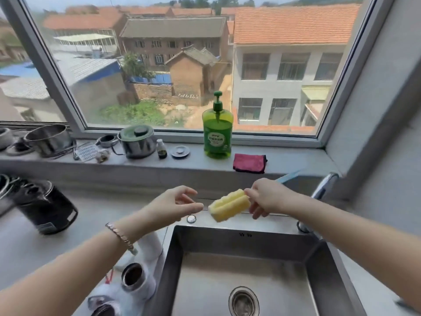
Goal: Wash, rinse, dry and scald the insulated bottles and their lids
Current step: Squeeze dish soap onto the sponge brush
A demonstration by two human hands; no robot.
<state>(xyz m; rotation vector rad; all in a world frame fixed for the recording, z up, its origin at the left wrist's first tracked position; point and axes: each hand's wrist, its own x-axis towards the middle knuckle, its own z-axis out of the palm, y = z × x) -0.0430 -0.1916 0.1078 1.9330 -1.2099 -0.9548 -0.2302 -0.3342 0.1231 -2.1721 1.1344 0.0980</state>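
Head view: under your left forearm, two white insulated bottles sit open-mouthed beside the steel sink, their insides too dark to read. Your right hand grips the yellow sponge brush. Your left hand is loosely open, fingertips just beside the sponge. Beyond both, a green soap bottle stands on the windowsill.

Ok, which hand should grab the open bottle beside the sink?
Left. The left hand is free and the bottle stands on its side; the right hand grips the sponge brush.
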